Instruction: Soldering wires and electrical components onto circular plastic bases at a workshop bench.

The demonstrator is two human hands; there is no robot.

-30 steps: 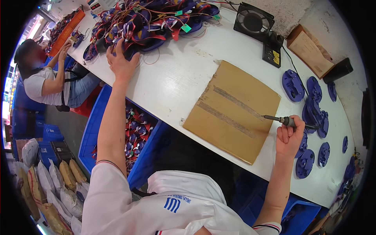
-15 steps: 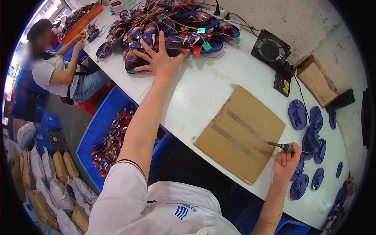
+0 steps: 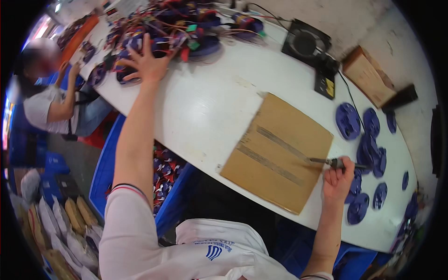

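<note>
My left hand (image 3: 147, 65) is open, fingers spread wide, laid over the near side of a heap of wired purple, red and yellow plastic parts (image 3: 205, 46). Thin wires and small green tags stick out among them. In my right hand (image 3: 337, 179) is a soldering iron (image 3: 333, 162), gripped by its dark handle. Its tip points left, over a brown cardboard sheet (image 3: 280, 126) with two dark strips across it. Whether the tip touches the cardboard I cannot tell. Several purple plastic shells (image 3: 348, 120) lie right of the iron.
A black fan (image 3: 305, 43) and an open cardboard box (image 3: 368, 77) stand by the wall. A blue bin (image 3: 105, 172) of red and purple parts sits below the table's near edge. At the left, another person (image 3: 51, 102) handles parts. Sacks (image 3: 74, 217) lie on the floor.
My left hand has moved left, and part of the wired heap has shifted left with it. The whole view has turned slightly. My right hand still holds the soldering iron over the cardboard.
</note>
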